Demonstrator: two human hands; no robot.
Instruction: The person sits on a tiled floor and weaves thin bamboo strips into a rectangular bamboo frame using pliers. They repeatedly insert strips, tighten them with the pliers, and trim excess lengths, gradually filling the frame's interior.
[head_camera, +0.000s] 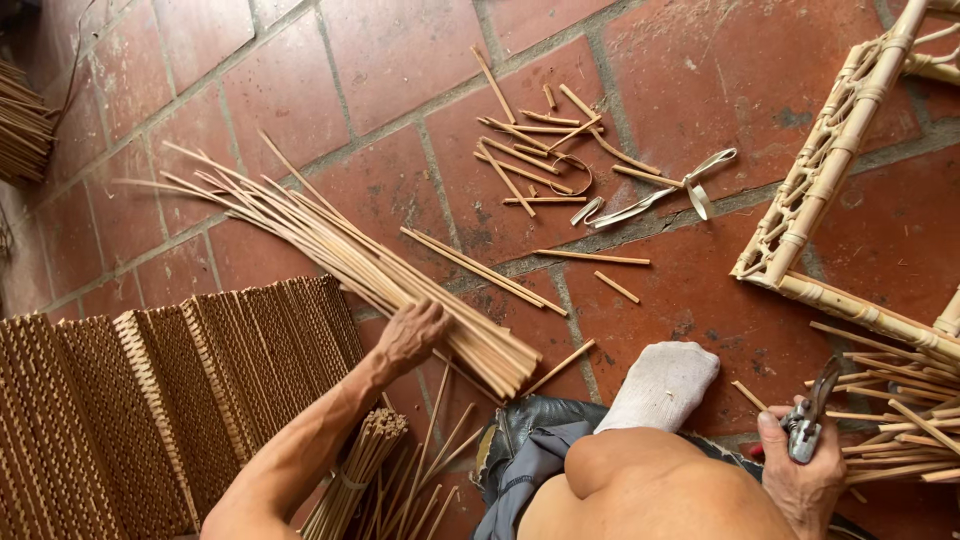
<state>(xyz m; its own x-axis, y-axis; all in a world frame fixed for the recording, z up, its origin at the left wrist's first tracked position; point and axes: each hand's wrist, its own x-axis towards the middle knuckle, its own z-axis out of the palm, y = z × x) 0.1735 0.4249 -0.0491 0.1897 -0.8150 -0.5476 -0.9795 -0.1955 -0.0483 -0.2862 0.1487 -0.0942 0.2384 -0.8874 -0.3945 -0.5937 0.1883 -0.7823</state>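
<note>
The person's body is cut off at the lower edge: only a bare knee, a white-socked foot (662, 384) and two forearms show. The left hand (412, 335) reaches out across the red tile floor (400, 60) with its back up, resting on the near end of a long bundle of thin cane strips (340, 250). Its fingers curl down over the strips, so whether they grip or only press cannot be told. The strips are too many and too tightly packed to count; they fan apart at the far end, toward the upper left.

The right hand (800, 470) sits low at the right beside the knee, fingers closed around one pair of metal pruning shears (812, 420), the blades pointing up. The handles are mostly hidden in the palm.

A stack of woven cane panels (150, 400) fills the lower left, standing on edge; roughly five folds show, the rest cut off by the frame. A second, tied bundle of sticks (360, 460) lies partly under the left forearm. About a dozen short cut-offs (530, 150) and a few pale flat strips (660, 195) are scattered beyond. One pale rattan frame (830, 170) runs off the right edge, with loose sticks (900, 420) piled beneath it.
</note>
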